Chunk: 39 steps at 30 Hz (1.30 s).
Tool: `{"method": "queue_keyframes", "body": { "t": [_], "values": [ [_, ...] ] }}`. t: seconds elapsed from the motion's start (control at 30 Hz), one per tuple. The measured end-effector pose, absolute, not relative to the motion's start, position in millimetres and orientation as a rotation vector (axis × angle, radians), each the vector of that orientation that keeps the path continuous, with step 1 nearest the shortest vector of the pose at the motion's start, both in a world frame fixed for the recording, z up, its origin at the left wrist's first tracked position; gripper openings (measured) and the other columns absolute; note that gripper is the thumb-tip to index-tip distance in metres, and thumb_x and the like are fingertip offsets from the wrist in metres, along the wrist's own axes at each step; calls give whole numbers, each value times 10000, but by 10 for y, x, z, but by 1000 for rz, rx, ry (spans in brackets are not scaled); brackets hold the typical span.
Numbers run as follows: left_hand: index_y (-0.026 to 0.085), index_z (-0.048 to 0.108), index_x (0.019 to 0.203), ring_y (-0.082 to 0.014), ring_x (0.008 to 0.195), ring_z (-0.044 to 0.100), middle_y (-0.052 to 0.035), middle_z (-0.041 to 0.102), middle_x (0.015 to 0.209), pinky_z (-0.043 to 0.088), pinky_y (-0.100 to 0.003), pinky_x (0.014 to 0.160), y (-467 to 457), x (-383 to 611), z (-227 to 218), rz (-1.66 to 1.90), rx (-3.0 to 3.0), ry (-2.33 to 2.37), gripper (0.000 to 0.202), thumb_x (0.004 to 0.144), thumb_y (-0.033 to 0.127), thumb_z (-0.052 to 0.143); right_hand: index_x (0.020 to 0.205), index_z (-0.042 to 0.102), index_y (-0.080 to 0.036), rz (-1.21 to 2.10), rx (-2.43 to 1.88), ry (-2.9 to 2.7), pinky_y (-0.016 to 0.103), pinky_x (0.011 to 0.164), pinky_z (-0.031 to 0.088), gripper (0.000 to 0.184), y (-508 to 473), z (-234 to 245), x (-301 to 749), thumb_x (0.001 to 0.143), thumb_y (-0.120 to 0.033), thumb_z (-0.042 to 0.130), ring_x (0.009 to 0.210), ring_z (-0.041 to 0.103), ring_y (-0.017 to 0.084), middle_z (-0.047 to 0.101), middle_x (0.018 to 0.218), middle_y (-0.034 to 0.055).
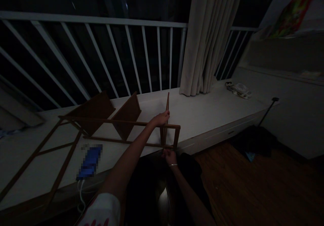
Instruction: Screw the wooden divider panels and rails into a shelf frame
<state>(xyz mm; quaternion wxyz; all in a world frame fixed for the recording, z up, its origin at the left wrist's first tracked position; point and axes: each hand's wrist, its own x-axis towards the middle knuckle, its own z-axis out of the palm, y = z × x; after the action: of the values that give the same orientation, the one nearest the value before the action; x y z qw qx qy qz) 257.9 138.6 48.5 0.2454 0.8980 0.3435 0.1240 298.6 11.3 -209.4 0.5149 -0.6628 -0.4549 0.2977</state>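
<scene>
A brown wooden shelf rack (144, 124) lies on its side along the white window ledge, its boards standing upright. My left hand (161, 118) reaches over the upper rail, its fingers closed on the end shelf board (167, 101), which shows nearly edge-on. Below it, my right hand (170, 156), with a thin bracelet at the wrist, is at the lower rail near the foot of that board. Its fingers are pinched together; what is between them is too dark and small to name. Two wider shelf boards (127, 114) stand farther left in the frame.
A pixelated blue object (89, 161) with a white cable (81, 195) lies left of my arms. White railing (141, 24) and a beige curtain (199, 43) stand behind the ledge (202, 113). A dark heap (255, 140) with a thin pole is on the wooden floor at right.
</scene>
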Motion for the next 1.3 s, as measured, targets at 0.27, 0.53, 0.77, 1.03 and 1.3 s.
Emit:
{"method": "queue_keyframes", "body": {
  "t": [0.27, 0.53, 0.77, 1.03, 1.3],
  "values": [
    [193, 432, 954, -147, 713, 508, -28, 562, 815, 377, -266, 681, 1385, 2573, 498, 325, 2440, 949, 267, 784, 317, 268, 603, 633, -139, 636, -1655, -1107, 225, 582, 413, 421, 66, -1992, 3010, 757, -451, 397, 553, 567, 147, 617, 546, 42],
    [186, 430, 938, -149, 702, 504, -33, 565, 807, 372, -264, 670, 1371, 2577, 510, 332, 2443, 947, 259, 779, 315, 271, 730, 660, -132, 578, -1666, -972, 291, 700, 423, 381, 69, -2072, 3045, 681, -469, 489, 747, 572, 199, 649, 763, 82],
    [181, 436, 940, -151, 705, 506, -27, 564, 795, 373, -262, 664, 1352, 2572, 525, 332, 2436, 964, 259, 784, 307, 272, 729, 665, -97, 705, -1668, -982, 236, 468, 424, 469, 138, -2151, 3015, 704, -505, 436, 503, 561, 156, 629, 567, 60],
    [181, 435, 948, -152, 705, 506, -36, 566, 816, 375, -272, 672, 1389, 2584, 486, 333, 2444, 945, 268, 785, 307, 262, 682, 680, -151, 634, -1763, -1072, 248, 586, 423, 345, 106, -2023, 3108, 693, -444, 499, 638, 592, 189, 653, 648, 69],
    [187, 430, 957, -155, 674, 504, -27, 562, 769, 379, -275, 654, 1378, 2576, 506, 308, 2470, 950, 278, 790, 315, 248, 777, 673, -139, 594, -1792, -1089, 257, 641, 412, 331, 86, -2003, 3076, 716, -405, 486, 705, 589, 201, 656, 750, 100]
  ]
}}
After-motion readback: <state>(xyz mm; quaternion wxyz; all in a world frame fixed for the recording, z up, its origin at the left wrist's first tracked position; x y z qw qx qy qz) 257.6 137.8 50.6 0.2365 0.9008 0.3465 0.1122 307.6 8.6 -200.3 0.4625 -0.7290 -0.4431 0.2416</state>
